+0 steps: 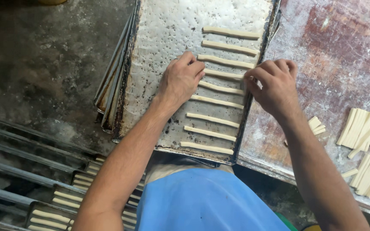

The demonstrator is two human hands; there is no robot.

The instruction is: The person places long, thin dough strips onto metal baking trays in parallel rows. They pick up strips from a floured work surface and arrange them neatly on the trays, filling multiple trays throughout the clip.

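A dough strip [222, 75] is pinched at both ends, left hand [180, 79] and right hand [275, 85] equally near; its long axis runs across the tray [159, 51], parallel to the near edge.

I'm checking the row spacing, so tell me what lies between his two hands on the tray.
In the head view, one dough strip spans the gap from left hand to right hand, on the metal tray.
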